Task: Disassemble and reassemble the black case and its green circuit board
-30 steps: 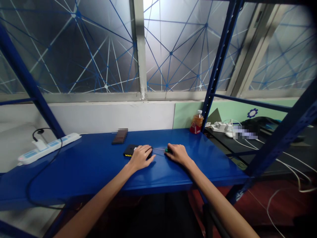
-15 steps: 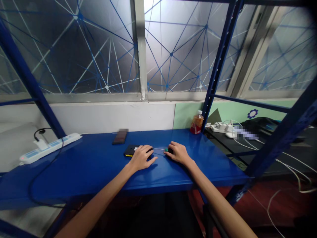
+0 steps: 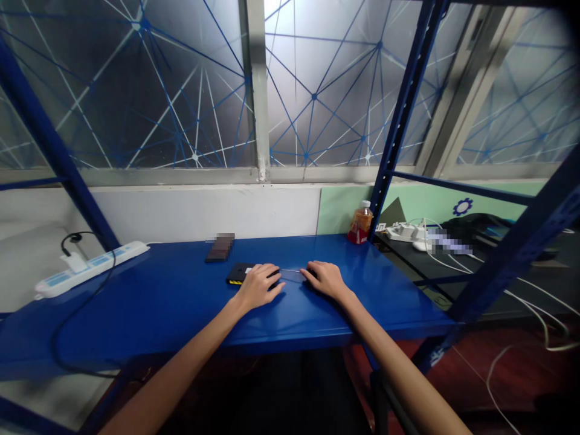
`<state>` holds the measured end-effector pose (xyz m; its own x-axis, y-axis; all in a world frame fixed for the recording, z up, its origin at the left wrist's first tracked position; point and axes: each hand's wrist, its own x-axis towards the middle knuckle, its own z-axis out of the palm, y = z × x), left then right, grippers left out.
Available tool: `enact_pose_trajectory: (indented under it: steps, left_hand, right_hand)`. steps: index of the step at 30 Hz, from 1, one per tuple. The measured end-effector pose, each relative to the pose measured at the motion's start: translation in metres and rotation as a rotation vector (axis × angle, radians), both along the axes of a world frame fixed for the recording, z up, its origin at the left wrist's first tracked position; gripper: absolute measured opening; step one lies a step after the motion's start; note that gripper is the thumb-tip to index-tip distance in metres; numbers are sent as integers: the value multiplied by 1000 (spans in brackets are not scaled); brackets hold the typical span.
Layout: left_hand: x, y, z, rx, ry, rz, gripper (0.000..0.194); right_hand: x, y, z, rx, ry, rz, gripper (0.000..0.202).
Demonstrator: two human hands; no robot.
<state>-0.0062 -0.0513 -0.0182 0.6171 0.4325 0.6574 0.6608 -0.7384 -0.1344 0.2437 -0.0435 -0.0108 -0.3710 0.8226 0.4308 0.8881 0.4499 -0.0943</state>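
Note:
A flat black router with a row of yellow ports along its near edge lies on the blue table. My left hand is closed over its right part, fingers on top, covering much of it. My right hand is wrapped round the handle of a screwdriver. The thin metal shaft points left and reaches the router's right side beside my left fingertips. My right fingers hide the handle, and whether the tip touches the router I cannot tell.
A dark phone-like slab lies behind the router. A white power strip with a black cable sits at the left. A bottle of red-brown drink stands at the back right. Blue posts frame the table.
My right hand has shifted very slightly and its fingers now cover the green end of the screwdriver handle. The left hand and router stay nearly in place.

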Motion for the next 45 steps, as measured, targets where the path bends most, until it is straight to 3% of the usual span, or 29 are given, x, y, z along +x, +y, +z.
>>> enact_pose_trajectory:
  steps: [11, 19, 25, 31, 45]
  left_hand:
    - [-2, 4, -4, -10, -25, -15, 21]
    - [-2, 1, -2, -74, -58, 2, 32]
    - [-2, -1, 1, -88, -42, 106, 37]
    - [-3, 4, -8, -101, -2, 210, 49]
    - [-3, 5, -5, -110, -4, 171, 48]
  right_hand:
    - [5, 3, 4, -53, 90, 34, 44]
    - [0, 1, 2, -126, 67, 10, 33]
    - [0, 1, 1, -81, 31, 39, 43]
    - [1, 2, 0, -77, -17, 35, 47]
    - [1, 1, 2, -101, 20, 53, 34]
